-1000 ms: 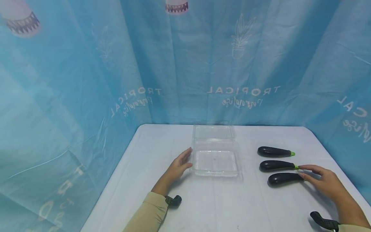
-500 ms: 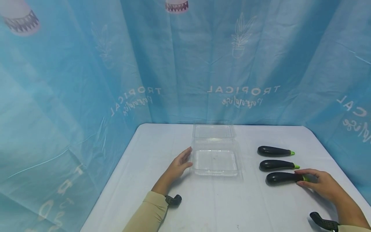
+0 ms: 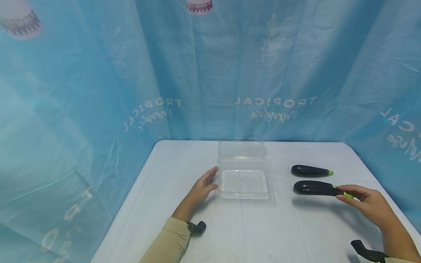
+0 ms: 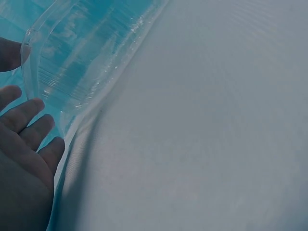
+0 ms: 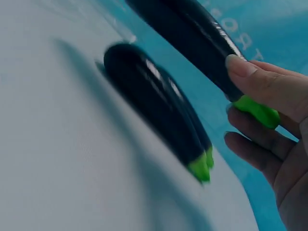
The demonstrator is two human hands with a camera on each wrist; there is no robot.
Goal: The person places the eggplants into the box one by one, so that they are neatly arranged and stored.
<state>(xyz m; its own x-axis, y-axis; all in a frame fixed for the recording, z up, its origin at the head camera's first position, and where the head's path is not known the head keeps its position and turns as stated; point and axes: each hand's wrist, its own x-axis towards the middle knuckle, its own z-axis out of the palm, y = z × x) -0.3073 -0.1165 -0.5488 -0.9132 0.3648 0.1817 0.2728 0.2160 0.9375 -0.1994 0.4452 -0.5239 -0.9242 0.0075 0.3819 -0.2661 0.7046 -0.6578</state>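
Observation:
My right hand (image 3: 371,204) pinches a dark, glossy eggplant (image 5: 185,36) by its green stem end, between thumb and fingers. That eggplant is up off the table, its shadow falling below it. In the head view it covers most of a second eggplant (image 5: 147,96) lying on the cloth. Behind lies a third eggplant (image 3: 310,171), its green stem pointing right. My left hand (image 3: 198,190) rests beside a clear plastic clamshell container (image 3: 245,196), fingers loosely spread, fingertips right at its left edge. The container's lid (image 3: 241,149) is folded back, away from me.
A white cloth covers the table (image 3: 256,233). Blue printed curtains (image 3: 210,73) hang close behind it and along both sides. Each wrist wears a black camera mount (image 3: 197,227).
My right hand has taken hold of the nearest eggplant by its stem and raised it off the table. The left hand and the container have stayed in place.

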